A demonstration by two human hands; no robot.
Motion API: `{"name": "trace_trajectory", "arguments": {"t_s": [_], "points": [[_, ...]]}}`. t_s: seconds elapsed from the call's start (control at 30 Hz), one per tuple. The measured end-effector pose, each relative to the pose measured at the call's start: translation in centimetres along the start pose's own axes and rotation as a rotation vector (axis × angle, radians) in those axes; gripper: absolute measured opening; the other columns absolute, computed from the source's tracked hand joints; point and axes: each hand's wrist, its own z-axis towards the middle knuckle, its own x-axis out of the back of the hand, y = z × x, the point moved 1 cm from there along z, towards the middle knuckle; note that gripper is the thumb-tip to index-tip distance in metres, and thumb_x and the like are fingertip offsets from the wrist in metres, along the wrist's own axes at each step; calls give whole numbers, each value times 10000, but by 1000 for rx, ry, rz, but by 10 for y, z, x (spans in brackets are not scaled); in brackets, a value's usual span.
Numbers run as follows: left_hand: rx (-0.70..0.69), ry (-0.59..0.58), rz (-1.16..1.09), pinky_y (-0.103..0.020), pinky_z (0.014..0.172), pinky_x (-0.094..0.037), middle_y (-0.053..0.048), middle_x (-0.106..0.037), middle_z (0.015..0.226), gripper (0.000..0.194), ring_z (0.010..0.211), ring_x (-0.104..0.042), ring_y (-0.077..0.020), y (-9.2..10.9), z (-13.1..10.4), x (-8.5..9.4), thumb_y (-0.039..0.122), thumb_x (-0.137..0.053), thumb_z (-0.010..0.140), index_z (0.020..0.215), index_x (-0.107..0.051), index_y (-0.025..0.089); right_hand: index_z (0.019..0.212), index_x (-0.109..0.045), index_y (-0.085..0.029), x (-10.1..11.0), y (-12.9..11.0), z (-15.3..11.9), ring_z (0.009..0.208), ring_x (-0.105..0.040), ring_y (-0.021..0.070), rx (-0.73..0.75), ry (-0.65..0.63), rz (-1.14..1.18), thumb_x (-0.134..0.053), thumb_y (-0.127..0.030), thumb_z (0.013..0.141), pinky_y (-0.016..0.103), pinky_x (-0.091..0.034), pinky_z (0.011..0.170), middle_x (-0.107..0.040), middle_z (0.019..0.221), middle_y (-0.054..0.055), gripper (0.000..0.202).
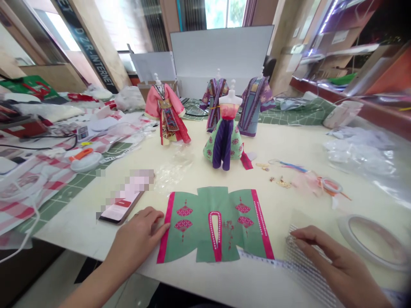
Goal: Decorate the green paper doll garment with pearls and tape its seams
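A flat green doll-garment piece [192, 231] with pink side bands, red fan motifs and a pearl-edged neck slit lies in front of me. My left hand [144, 226] is at its left edge, the thumb touching the pink band and the other fingers loosely bent, with a gap between thumb and forefinger. On the right, my right hand [334, 261] pinches with thumb and forefinger at the upper corner of a clear sheet of stick-on pearls [302, 269]. A row of white pearls [262, 218] runs along the garment's right pink band. Whether a loose pearl is between my right fingertips is too small to tell.
A phone [128, 196] lies beyond my left hand. Several dressed doll stands, including a green-skirted one [224, 137], stand farther back. A tape roll [374, 241] is at the right, with small trinkets [282, 182] and plastic bags [359, 145] behind it.
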Motion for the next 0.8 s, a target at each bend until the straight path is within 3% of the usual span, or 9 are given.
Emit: {"name": "trace_trajectory", "arguments": {"t_s": [0.37,0.5,0.57,0.7,0.8], "points": [[-26,-8,-74,-292,657,-448,-11,-616,846,173,781,-603,-186,13,1,-1,252,-423,878,769,-551,214,889,-589,-288,-4,29,-16,790,-600,174,-26,-33,-31,-536,-527,831,203,-505,690,-631,856,-19,252],[-8,14,-68,-305,632,-457,-20,-623,875,152,758,-607,-194,10,-1,-5,278,-443,879,839,-576,216,894,-555,-279,-3,20,-14,767,-593,159,-1,-105,0,-497,-487,871,187,-497,648,-611,821,-23,218],[-28,79,-49,-334,644,-471,-40,-624,940,161,793,-611,-220,8,-2,-7,305,-466,878,951,-580,218,881,-542,-268,-3,10,-14,751,-588,157,32,-116,12,-476,-454,891,193,-494,638,-600,800,-18,198],[-216,285,-64,-406,800,-468,-84,-601,1050,225,926,-588,-259,21,-10,-10,310,-501,887,1082,-545,207,852,-532,-256,-3,-11,-19,761,-579,163,84,-114,23,-459,-392,912,219,-490,659,-587,814,-4,166],[-412,313,-185,-355,807,-477,-65,-616,995,179,912,-587,-223,52,-20,-13,235,-500,899,1072,-544,214,862,-545,-259,-2,-20,-17,779,-579,172,64,-110,8,-449,-390,918,238,-482,669,-595,836,3,172]]}}
